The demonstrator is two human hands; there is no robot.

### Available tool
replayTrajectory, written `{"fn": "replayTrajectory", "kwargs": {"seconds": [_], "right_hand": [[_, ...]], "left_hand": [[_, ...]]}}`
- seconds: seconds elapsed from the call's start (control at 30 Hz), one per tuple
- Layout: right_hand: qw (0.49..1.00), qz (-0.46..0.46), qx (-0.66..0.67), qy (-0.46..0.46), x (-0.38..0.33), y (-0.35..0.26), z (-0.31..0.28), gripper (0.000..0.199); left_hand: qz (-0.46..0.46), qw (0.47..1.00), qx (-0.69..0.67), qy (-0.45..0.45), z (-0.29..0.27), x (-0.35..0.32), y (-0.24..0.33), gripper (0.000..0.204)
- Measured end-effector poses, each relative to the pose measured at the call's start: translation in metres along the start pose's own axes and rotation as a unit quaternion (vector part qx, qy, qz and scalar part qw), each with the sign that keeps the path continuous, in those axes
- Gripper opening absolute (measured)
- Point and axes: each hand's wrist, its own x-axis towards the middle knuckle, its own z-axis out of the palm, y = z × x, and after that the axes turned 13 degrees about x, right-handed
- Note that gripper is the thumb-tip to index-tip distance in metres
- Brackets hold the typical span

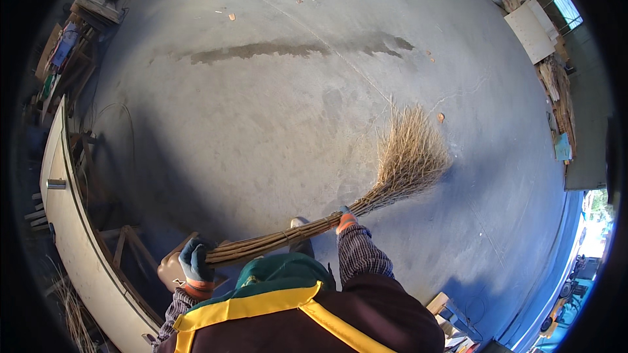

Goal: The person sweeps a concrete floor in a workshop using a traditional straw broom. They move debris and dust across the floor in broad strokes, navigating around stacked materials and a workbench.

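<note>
A long twig broom (281, 238) lies slantwise across my front, its handle a bundle of thin sticks. Its bushy, straw-coloured head (413, 150) fans out over the concrete floor to the right. At the handle's left end, my left hand (195, 263) is closed round the sticks in a grey glove with an orange cuff. Further along, near where the twigs begin to spread, my right hand (347, 219), gloved the same way, grips the bundle. A shoe tip (299, 221) shows just beyond the handle.
A dark wet streak (261, 50) crosses the floor ahead, with small scraps near it. To the left stand a pale door panel (65, 183) and stacked boards (98, 1). Wood pieces (556, 91) line the right wall, and a bright opening (595, 222) lies at the far right.
</note>
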Motion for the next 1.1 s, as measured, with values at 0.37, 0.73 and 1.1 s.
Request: {"fn": "replayTrajectory", "kwargs": {"seconds": [0.37, 0.73, 1.1], "right_hand": [[0.712, 0.027, 0.702, 0.013, -0.052, -0.080, 0.031, 0.030], [0.839, 0.043, 0.534, -0.094, -0.119, -0.277, 0.311, 0.010], [0.897, 0.073, 0.245, -0.362, -0.128, -0.387, 0.565, 0.022]], "left_hand": [[0.105, 0.986, -0.125, 0.032, -0.088, 0.014, -0.059, 0.020], [-0.018, 0.914, -0.210, 0.346, -0.290, -0.082, -0.189, 0.025], [-0.124, 0.742, -0.140, 0.644, -0.279, -0.189, -0.159, 0.023]]}}
